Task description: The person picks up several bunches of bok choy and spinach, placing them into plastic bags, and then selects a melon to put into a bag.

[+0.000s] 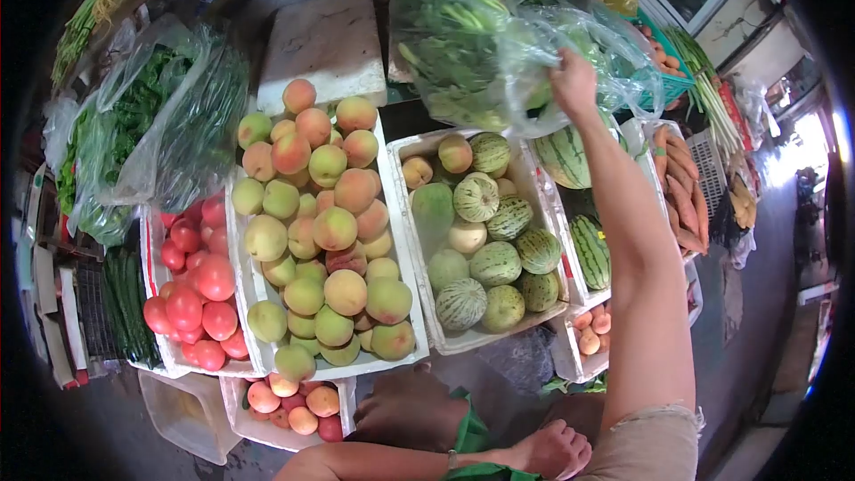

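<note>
My right hand (573, 82) is stretched far forward, its fingers closed on the edge of a clear plastic bag (472, 44) full of leafy greens. The bag stands behind the striped melons (495, 264) and partly covers a watermelon (565, 157). My left hand (550, 451) is low in front of my body, fingers curled in; whatever they may hold is hidden. Green fabric (472, 423) hangs beside that wrist, which wears a thin band (452, 459). Nearest below the right forearm are watermelons and a small box of peaches (590, 335).
White foam boxes hold peaches (335, 230) and tomatoes (214, 278). Left are another bag of greens (160, 116) and cucumbers (129, 303). Sweet potatoes (681, 187) lie right; a foam lid (322, 44) is behind. A plastic tub (185, 410) stands below.
</note>
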The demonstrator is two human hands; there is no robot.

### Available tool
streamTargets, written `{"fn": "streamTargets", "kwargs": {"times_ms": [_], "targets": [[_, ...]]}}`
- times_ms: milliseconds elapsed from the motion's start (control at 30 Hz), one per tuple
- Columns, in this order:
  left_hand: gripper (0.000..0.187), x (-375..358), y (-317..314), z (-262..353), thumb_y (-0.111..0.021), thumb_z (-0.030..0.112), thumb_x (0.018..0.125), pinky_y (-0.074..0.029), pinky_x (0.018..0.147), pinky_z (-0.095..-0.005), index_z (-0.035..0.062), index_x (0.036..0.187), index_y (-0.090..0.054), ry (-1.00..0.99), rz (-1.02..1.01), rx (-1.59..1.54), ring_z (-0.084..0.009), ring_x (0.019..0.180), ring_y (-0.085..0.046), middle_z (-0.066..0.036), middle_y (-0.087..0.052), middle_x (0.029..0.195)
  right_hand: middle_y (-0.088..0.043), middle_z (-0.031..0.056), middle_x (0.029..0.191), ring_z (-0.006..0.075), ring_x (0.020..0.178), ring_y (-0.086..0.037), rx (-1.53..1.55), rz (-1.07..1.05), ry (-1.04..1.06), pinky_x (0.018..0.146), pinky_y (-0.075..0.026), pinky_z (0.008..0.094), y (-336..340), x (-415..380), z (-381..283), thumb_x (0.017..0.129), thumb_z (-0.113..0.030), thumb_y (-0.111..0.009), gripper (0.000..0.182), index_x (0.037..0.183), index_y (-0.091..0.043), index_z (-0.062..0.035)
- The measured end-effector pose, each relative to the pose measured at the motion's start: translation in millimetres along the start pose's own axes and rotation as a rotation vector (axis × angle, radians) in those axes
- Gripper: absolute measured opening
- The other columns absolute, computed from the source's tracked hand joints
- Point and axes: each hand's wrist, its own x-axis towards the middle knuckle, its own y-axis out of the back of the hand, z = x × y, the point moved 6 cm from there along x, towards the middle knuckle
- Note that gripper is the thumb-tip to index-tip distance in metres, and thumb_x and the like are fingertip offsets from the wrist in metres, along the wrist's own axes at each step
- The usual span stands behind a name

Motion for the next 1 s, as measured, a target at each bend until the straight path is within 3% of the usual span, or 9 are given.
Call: {"fn": "streamTargets", "kwargs": {"times_ms": [100, 200, 400, 600, 667, 733, 867, 900, 1000], "targets": [[0.097, 5.0, -7.6, -1.2, -0.090, 0.054, 0.053, -0.042, 0.068, -0.0378, 0.0062, 0.120, -0.038, -0.126, -0.112, -0.158, -0.0265, 0.101, -0.040, -0.011, -0.043, 0.115, -0.064, 0.0235, 0.088, 0.0413, 0.089, -0.061, -0.041, -0.028, -0.084, 0.079, -0.048, 0.0491, 7.6, -20.3, 6.1, 0.077, -0.008, -0.053, 0.019, 0.091, -0.063, -0.0025], [0.087, -18.0, 11.1, -5.9, -0.090, 0.052, 0.055, -0.042, 0.069, -0.0379, 0.0065, 0.111, -0.041, -0.103, -0.102, -0.103, -0.0267, 0.096, -0.040, -0.010, -0.043, 0.106, -0.064, 0.0224, 0.092, 0.0405, 0.092, -0.060, -0.059, -0.116, -0.073, 0.080, -0.047, 0.0490, -3.6, -51.3, 7.5, 0.077, -0.008, -0.054, 0.019, 0.094, -0.062, -0.0043], [0.079, -36.1, 26.4, -18.1, -0.088, 0.053, 0.056, -0.040, 0.071, -0.0370, 0.0094, 0.099, -0.039, -0.088, 0.036, -0.301, -0.0260, 0.093, -0.039, -0.007, -0.041, 0.097, -0.055, 0.0193, 0.123, 0.0417, 0.100, -0.059, -0.003, -0.213, -0.009, 0.082, -0.048, 0.0469, -5.5, -83.7, -33.9, 0.078, -0.010, -0.062, 0.047, 0.124, -0.051, -0.0110], [0.071, -20.0, -3.0, -23.3, -0.085, 0.049, 0.060, -0.037, 0.077, -0.0388, 0.0098, 0.099, -0.041, -0.059, 0.083, -0.090, -0.0254, 0.093, -0.041, -0.006, -0.043, 0.100, -0.047, 0.0179, 0.135, 0.0341, 0.121, -0.050, -0.098, -0.522, 0.217, 0.102, -0.033, 0.0513, -34.6, -148.0, -56.3, 0.083, -0.011, -0.063, 0.061, 0.140, -0.042, -0.0173], [0.053, -20.4, -17.4, -35.5, -0.077, 0.042, 0.065, -0.038, 0.073, -0.0391, 0.0093, 0.092, -0.045, 0.137, -0.095, 0.583, -0.0241, 0.086, -0.044, -0.006, -0.046, 0.091, -0.045, 0.0176, 0.139, 0.0328, 0.123, -0.048, -0.045, -0.513, 0.196, 0.105, -0.028, 0.0517, -26.2, -156.2, -56.6, 0.085, -0.012, -0.063, 0.060, 0.141, -0.042, -0.0179], [0.036, -25.3, -21.7, -49.7, -0.070, 0.035, 0.070, -0.039, 0.068, -0.0393, 0.0088, 0.086, -0.050, 0.335, -0.281, 1.254, -0.0228, 0.079, -0.048, -0.006, -0.049, 0.083, -0.045, 0.0166, 0.139, 0.0314, 0.123, -0.048, 0.043, -0.209, 0.215, 0.105, -0.028, 0.0505, 18.8, -159.9, -71.9, 0.086, -0.013, -0.061, 0.052, 0.136, -0.049, -0.0150], [0.016, -40.4, -2.7, -59.8, -0.055, 0.021, 0.080, -0.041, 0.060, -0.0398, 0.0079, 0.073, -0.060, 0.764, -0.639, 2.635, -0.0202, 0.065, -0.056, -0.005, -0.054, 0.067, -0.040, 0.0169, 0.145, 0.0324, 0.126, -0.044, 0.037, -0.183, 0.214, 0.106, -0.027, 0.0476, 73.7, -210.4, -72.1, 0.084, -0.014, -0.063, 0.057, 0.138, -0.047, -0.0140], [0.017, -50.5, 11.6, -62.5, -0.056, 0.023, 0.078, -0.040, 0.059, -0.0381, 0.0074, 0.075, -0.063, 0.679, -0.375, 2.687, -0.0210, 0.065, -0.057, -0.006, -0.056, 0.067, -0.040, 0.0169, 0.145, 0.0324, 0.126, -0.044, 0.041, -0.181, 0.212, 0.106, -0.027, 0.0476, 87.7, -227.7, -66.4, 0.084, -0.014, -0.063, 0.057, 0.138, -0.047, -0.0140], [0.019, -41.2, -21.4, -62.1, -0.055, 0.024, 0.079, -0.040, 0.059, -0.0376, 0.0066, 0.077, -0.063, 0.669, -0.658, 2.639, -0.0221, 0.064, -0.058, -0.007, -0.058, 0.069, -0.038, 0.0171, 0.146, 0.0344, 0.126, -0.043, 0.003, -0.327, 0.103, 0.107, -0.027, 0.0475, 128.0, -293.8, -32.8, 0.081, -0.014, -0.065, 0.062, 0.139, -0.046, -0.0139]]}}
